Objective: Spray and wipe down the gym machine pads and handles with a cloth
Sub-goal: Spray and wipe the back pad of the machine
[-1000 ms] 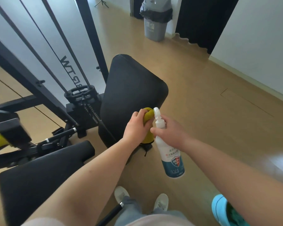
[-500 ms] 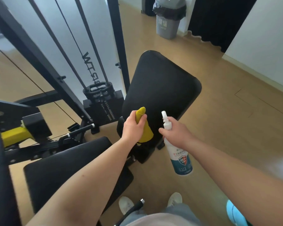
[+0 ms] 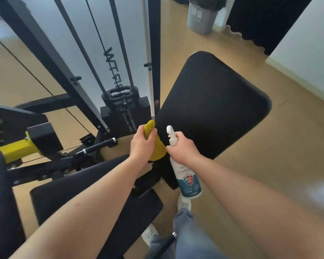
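A: What lies nearest?

B: A long black padded seat (image 3: 94, 191), low under the left forearm, with white shoes (image 3: 183, 202) on the pale wooden floor (image 3: 288, 146) beside it.

A: And the hands?

B: The left hand (image 3: 141, 146) has its fingers curled round a bunched mustard-yellow cloth (image 3: 158, 150), which sticks out above and below the fist. The cloth sits at the lower left edge of the broad black padded backrest (image 3: 213, 105); I cannot tell if it touches. The right hand (image 3: 185, 150) grips the neck of a white plastic spray bottle with a teal label (image 3: 188, 182), held upright just beside the cloth.

A: Farther off?

B: A black weight stack (image 3: 123, 113) on its guide rods, then a grey waste bin (image 3: 202, 17) near a dark curtain (image 3: 266, 21).
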Action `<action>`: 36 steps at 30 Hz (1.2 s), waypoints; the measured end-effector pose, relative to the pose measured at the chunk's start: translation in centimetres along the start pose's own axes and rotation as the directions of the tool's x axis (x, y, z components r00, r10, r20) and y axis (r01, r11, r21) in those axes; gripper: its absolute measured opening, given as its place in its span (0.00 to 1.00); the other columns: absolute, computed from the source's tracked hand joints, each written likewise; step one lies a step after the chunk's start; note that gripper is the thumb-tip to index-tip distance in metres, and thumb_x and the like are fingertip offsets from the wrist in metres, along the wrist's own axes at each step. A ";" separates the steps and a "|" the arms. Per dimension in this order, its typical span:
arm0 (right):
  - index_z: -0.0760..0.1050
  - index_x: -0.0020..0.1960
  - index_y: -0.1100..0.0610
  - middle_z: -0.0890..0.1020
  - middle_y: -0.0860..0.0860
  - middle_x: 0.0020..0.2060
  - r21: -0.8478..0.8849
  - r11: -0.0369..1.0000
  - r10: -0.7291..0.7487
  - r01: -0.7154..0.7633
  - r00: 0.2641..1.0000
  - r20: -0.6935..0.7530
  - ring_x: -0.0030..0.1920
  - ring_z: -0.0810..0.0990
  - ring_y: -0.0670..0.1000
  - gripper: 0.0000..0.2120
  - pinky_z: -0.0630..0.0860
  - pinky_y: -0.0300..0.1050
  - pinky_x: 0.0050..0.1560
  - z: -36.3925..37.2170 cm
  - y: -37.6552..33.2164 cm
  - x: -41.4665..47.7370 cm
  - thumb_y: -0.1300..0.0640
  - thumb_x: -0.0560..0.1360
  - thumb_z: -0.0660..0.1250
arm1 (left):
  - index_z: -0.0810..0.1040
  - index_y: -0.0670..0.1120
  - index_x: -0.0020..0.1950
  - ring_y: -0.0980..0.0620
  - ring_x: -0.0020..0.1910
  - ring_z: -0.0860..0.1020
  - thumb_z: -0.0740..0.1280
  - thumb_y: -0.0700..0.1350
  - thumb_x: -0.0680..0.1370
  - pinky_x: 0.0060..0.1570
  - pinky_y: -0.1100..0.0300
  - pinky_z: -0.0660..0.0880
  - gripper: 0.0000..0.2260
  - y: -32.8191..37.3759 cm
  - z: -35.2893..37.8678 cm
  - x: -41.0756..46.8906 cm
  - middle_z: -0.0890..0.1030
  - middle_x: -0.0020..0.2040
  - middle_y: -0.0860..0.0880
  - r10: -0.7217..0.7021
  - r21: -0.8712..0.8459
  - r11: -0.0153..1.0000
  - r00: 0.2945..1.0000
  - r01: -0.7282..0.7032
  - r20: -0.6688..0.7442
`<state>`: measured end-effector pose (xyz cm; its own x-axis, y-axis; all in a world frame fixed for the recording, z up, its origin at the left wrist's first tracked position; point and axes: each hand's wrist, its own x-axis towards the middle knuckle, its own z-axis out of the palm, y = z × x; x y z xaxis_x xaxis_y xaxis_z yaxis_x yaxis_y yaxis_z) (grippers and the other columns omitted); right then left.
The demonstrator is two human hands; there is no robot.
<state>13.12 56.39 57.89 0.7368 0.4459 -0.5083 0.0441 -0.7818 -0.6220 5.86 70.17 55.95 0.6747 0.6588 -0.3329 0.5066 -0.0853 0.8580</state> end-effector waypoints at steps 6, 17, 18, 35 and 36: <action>0.69 0.63 0.50 0.79 0.51 0.50 -0.109 0.993 0.051 -0.048 0.998 0.021 0.50 0.81 0.54 0.17 0.79 0.52 0.47 1.1 -1.3 5.6 0.48 0.77 0.68 | 0.73 0.55 0.65 0.53 0.51 0.77 0.62 0.58 0.83 0.51 0.52 0.73 0.13 -0.5 0.3 3.4 0.79 0.53 0.52 -0.076 0.006 0.997 0.996 0.076 -0.046; 0.69 0.63 0.52 0.79 0.54 0.54 -0.254 0.964 0.079 -0.078 0.997 -0.003 0.50 0.79 0.56 0.17 0.74 0.49 0.41 3.1 -0.8 6.5 0.49 0.78 0.69 | 0.71 0.54 0.68 0.48 0.55 0.76 0.61 0.58 0.84 0.53 0.50 0.72 0.14 -1.6 -0.7 4.2 0.77 0.56 0.52 -0.170 -0.035 0.985 0.982 0.168 -0.077; 0.69 0.64 0.51 0.79 0.53 0.53 -0.250 0.966 0.073 -0.070 0.997 0.004 0.50 0.80 0.55 0.17 0.74 0.48 0.40 3.1 -0.5 6.2 0.49 0.78 0.69 | 0.71 0.55 0.67 0.48 0.55 0.76 0.61 0.58 0.84 0.53 0.50 0.72 0.14 -1.8 -0.9 3.9 0.77 0.56 0.52 -0.181 -0.044 0.983 0.981 0.178 -0.075; 0.72 0.54 0.53 0.78 0.51 0.47 -0.324 0.930 0.186 -0.171 0.982 0.015 0.46 0.78 0.54 0.11 0.77 0.50 0.45 3.8 4.7 -1.6 0.49 0.75 0.67 | 0.67 0.52 0.75 0.49 0.57 0.74 0.65 0.57 0.82 0.54 0.52 0.72 0.23 -2.9 -0.7 -2.0 0.75 0.61 0.51 -0.191 -0.002 0.981 0.978 0.192 0.081; 0.72 0.56 0.52 0.78 0.51 0.48 -0.308 0.934 0.197 -0.180 0.980 0.026 0.47 0.79 0.54 0.12 0.78 0.51 0.46 3.9 5.0 -2.0 0.49 0.75 0.67 | 0.66 0.53 0.75 0.49 0.57 0.75 0.66 0.57 0.82 0.53 0.52 0.72 0.24 -2.9 -0.5 -2.3 0.75 0.60 0.52 -0.187 0.007 0.982 0.978 0.187 0.096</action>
<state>9.25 53.30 53.42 0.7133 0.2944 -0.6360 0.1168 -0.9448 -0.3062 2.59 69.31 54.40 0.6168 0.5880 -0.5233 0.6275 0.0341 0.7779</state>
